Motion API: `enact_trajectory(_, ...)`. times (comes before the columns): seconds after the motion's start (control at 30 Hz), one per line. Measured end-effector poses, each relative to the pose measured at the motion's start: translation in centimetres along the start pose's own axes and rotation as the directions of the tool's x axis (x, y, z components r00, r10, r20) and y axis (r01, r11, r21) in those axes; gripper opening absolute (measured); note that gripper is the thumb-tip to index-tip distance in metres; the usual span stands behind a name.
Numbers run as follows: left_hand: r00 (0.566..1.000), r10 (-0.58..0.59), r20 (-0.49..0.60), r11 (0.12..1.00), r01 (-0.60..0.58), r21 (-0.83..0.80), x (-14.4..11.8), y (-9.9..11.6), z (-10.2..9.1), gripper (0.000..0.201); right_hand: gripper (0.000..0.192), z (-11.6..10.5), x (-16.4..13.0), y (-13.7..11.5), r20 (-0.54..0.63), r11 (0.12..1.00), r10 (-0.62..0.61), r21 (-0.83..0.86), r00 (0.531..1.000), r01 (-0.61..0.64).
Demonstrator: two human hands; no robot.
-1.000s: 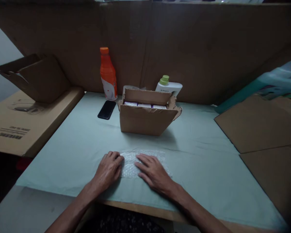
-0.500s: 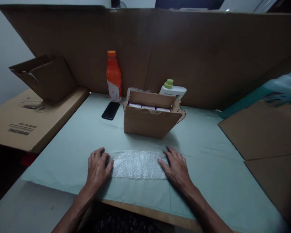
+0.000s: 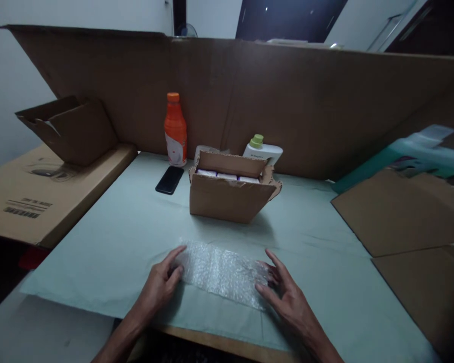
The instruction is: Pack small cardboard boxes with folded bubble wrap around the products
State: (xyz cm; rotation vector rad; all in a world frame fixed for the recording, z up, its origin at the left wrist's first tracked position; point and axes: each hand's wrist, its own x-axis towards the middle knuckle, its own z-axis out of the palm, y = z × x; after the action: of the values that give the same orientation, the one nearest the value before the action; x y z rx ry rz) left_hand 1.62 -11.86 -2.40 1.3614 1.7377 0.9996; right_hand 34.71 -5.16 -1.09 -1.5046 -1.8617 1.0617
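A strip of clear bubble wrap lies slantwise before me, its right end nearer to me than its left. At the left end, my left hand has its thumb and fingers around the edge. My right hand holds the other end, thumb above and some fingers behind the wrap, with the index finger raised. Beyond the strip stands an open cardboard box, in which the tops of several white-and-purple packs show.
A black phone lies by an orange bottle at the back. Behind the box is a white bottle with a green cap. Cardboard boxes are at left, cardboard flaps and a teal jug at right. A tall cardboard panel closes the back.
The bubble wrap has turned from straight to slanted, its right end coming towards me. My right hand has moved nearer and its fingers have gone behind the wrap. The view has tilted up slightly.
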Motion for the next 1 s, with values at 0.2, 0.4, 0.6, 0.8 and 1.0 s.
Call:
enact_trajectory(0.2,0.905,0.405,0.13,0.884,-0.424,0.198,0.3,1.6,-1.0,0.03,0.028,-1.1,0.0,-1.7,0.179,0.934,-0.235,-0.229,0.955,0.273)
enact_trajectory(0.4,0.622,0.768,-0.151,0.606,-0.631,0.485,5.5,12.9,-6.6,0.026,0.02,-7.5,5.6,-12.0,-0.332,0.804,-0.584,-0.358,0.74,0.474)
enact_trajectory(0.6,0.848,0.529,-0.032,0.714,-0.425,0.556,16.0,20.6,-8.7,0.033,0.02,-12.3,16.9,-18.2,-0.195,0.809,-0.545,-0.38,0.816,0.449)
enact_trajectory(0.8,0.924,0.209,0.32,0.596,-0.38,0.707,21.7,21.3,-7.6,0.022,0.013,-11.7,22.2,-18.2,0.293,0.54,-0.319,-0.725,0.901,0.427)
enact_trajectory(1.0,0.865,0.074,0.496,0.532,-0.455,0.714,22.4,23.7,-7.0,0.028,0.018,-9.2,23.6,-19.2,0.44,0.401,-0.24,-0.767,0.866,0.501)
